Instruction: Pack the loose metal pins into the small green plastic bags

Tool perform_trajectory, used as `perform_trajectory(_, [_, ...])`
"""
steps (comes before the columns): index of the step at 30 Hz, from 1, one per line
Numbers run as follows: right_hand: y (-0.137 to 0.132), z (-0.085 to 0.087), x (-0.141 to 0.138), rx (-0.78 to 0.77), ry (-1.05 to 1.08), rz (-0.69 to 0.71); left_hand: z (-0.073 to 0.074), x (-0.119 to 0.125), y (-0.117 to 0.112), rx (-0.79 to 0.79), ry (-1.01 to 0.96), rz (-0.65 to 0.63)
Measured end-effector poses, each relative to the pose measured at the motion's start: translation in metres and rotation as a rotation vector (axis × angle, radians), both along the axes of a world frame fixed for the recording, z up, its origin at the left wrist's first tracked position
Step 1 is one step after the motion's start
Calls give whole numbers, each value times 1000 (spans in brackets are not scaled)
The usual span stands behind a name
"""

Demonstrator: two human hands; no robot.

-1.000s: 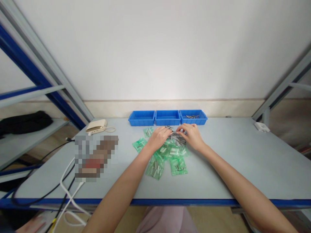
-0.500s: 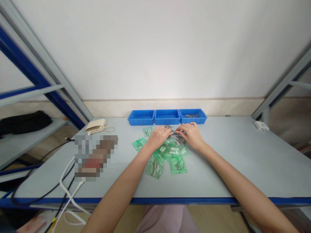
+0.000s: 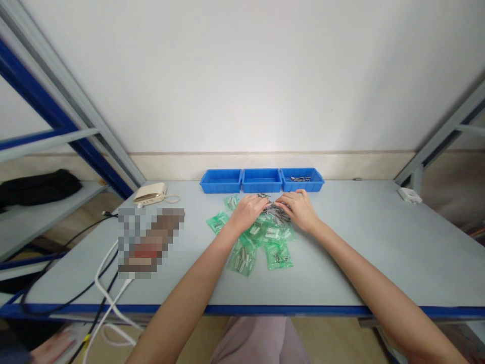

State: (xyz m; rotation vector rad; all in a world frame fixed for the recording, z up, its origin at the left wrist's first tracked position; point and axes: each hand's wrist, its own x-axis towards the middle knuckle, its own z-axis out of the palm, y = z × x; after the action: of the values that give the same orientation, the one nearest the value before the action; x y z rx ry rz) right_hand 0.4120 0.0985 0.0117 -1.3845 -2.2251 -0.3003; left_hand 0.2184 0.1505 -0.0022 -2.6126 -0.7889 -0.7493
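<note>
blue bins (image 3: 261, 181) just beyond left hand (image 3: 248, 212), right hand (image 3: 299, 210)

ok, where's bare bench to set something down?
Free: the table right of the right hand, out to the white block; also the near strip before the green bags. Crowded: centre, bags and loose pins between left hand and right, blue bins behind; cables at left.

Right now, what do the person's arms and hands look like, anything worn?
Left hand and right hand are bare: no gloves, rings or watch visible. Left forearm and right forearm are bare, no sleeves. Pale pink clothing shows at the lap.
</note>
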Motion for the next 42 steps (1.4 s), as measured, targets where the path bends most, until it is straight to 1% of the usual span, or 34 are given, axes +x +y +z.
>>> perform_trajectory(7, [0, -2, 1, 17, 14, 11, 2, 1, -1, 5, 20, 11])
perform_trajectory(12, [-1, 2, -1, 22, -6, 8, 2, 1, -1, 23, -31, -14])
perform_trajectory(16, [0, 0, 0, 15, 12, 21, 2, -1, -1, 50, -70, -35])
perform_trajectory(19, [1, -2, 1, 21, 28, 44, 2, -1, 0, 44, -67, -39])
perform_trajectory(23, [0, 0, 1, 26, 2, 37, 0, 0, 1, 41, -55, -32])
perform_trajectory(26, [-2, 3, 0, 23, -26, 36, 0, 0, 0, 10, -110, -37])
perform_trajectory(29, [-3, 4, -1, 15, -23, 46, 2, 0, -1, -47, -158, -12])
perform_trajectory(34, [-3, 3, -1, 9, 4, 50, 4, 2, -2, -147, -134, 21])
perform_trajectory(38, [-2, 1, -2, 25, 2, 59, 3, 3, -3, -162, -126, 54])
perform_trajectory(42, [-2, 3, -1, 48, -55, 44, 3, 5, -3, -132, -114, 81])
